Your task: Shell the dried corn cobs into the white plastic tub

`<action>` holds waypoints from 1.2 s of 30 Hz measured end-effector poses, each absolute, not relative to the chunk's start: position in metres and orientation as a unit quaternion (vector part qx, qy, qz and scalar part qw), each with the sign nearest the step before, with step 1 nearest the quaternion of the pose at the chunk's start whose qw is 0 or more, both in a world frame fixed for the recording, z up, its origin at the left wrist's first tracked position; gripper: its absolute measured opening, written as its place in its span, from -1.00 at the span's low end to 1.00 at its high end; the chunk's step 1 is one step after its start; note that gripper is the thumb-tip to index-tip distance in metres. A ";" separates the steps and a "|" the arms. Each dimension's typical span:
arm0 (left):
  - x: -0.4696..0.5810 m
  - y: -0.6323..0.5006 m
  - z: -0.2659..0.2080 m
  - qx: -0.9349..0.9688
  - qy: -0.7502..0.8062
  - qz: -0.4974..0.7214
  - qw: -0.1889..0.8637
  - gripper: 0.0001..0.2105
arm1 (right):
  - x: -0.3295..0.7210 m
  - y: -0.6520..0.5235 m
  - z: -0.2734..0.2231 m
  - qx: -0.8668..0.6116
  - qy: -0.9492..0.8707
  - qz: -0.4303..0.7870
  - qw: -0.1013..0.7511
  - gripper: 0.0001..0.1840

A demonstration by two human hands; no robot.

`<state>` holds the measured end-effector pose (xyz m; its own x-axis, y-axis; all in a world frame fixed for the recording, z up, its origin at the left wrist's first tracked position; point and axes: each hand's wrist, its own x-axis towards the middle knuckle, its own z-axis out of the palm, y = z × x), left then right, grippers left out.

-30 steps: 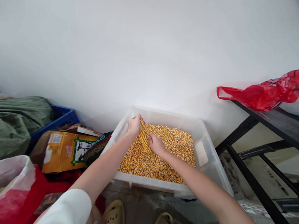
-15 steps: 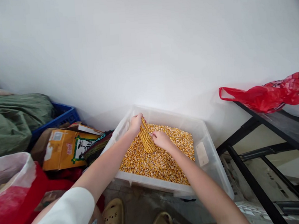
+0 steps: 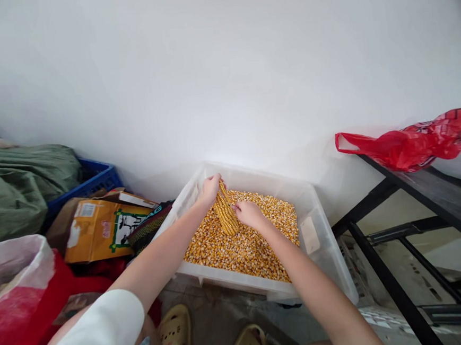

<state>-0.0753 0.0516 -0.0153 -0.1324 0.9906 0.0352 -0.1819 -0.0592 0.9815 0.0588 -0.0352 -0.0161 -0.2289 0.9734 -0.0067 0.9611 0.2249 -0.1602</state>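
Observation:
My left hand (image 3: 211, 188) is closed around the upper end of a yellow corn cob (image 3: 226, 215), which tilts over a clear plastic bin (image 3: 308, 198). The cob is full of kernels, with a darker groove along its length. My right hand (image 3: 247, 213) is closed, its fingertips at the cob's right side. A small pale tip shows at those fingers, too small to name. Loose corn kernels (image 3: 237, 257) fill the lower part of the bin, beneath both hands.
On the left lie an orange cardboard box (image 3: 95, 228), a blue crate (image 3: 99, 177), a green cloth (image 3: 20, 189) and a red-and-white bag (image 3: 16, 295). To the right stands a black metal frame (image 3: 381, 267) with a red plastic bag (image 3: 412, 145) on top. A white wall rises behind the bin.
The view has shifted very slightly. Both hands keep nearly the same place at the cob, and no clear change shows in the kernels.

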 end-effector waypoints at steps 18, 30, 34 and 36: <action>-0.074 0.063 -0.028 0.421 0.460 0.591 0.512 -0.80 | 0.050 -0.045 0.000 -0.617 -0.787 -0.007 -0.001 -0.58; -0.073 0.061 -0.026 0.423 0.463 0.586 0.513 -0.81 | 0.051 -0.046 0.003 -0.618 -0.786 0.011 -0.006 -0.58; -0.074 0.062 -0.026 0.418 0.461 0.587 0.518 -0.81 | 0.052 -0.045 -0.001 -0.613 -0.790 0.007 0.005 -0.58; -0.074 0.063 -0.027 0.417 0.460 0.590 0.516 -0.81 | 0.052 -0.044 -0.002 -0.615 -0.788 0.009 0.007 -0.57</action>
<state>-0.0736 0.0631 -0.0272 -0.1190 0.9927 0.0174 -0.2246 -0.0440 0.9734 0.0522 -0.0445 -0.0018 -0.2433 0.9699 -0.0005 0.9697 0.2432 -0.0232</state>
